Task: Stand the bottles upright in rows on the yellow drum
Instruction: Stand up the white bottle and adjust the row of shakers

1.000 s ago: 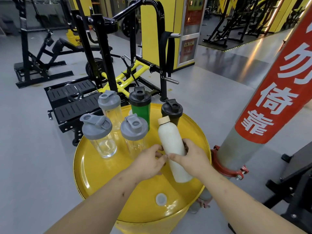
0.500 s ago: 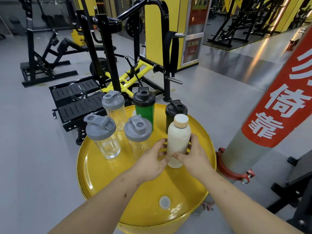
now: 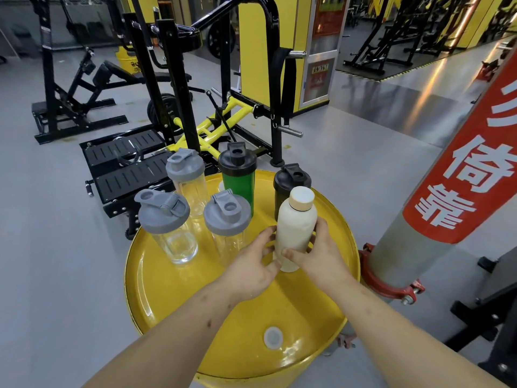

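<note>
- A cream bottle (image 3: 296,228) with a tan cap stands upright on the flat top of the yellow drum (image 3: 195,289), at the right end of the near row.
- The right hand (image 3: 321,256) wraps the bottle's lower body from the right; its grip is clamped on the bottle, thumb across the front and fingers behind.
- The left hand (image 3: 253,266) sits against the bottle's left side low down, fingers spread and curved, fingertips touching or almost touching it; whether this grip presses the bottle cannot be told.
- Left of the cream bottle, in the same row, stand two clear shakers with grey lids: one (image 3: 228,225) just beside the left hand, the other (image 3: 167,224) at the drum's left edge.
- The far row holds a third clear grey-lidded shaker (image 3: 186,180), a green shaker (image 3: 237,177) with a black lid, and a black shaker (image 3: 291,182) directly behind the cream bottle.
- All six bottles stand upright.
- A small grey bung cap (image 3: 272,337) sits in the drum top near the person.
- A red-banded pillar (image 3: 458,191) with white characters rises to the right of the drum.
- Black and yellow gym machines (image 3: 195,107) stand on the grey floor beyond.
</note>
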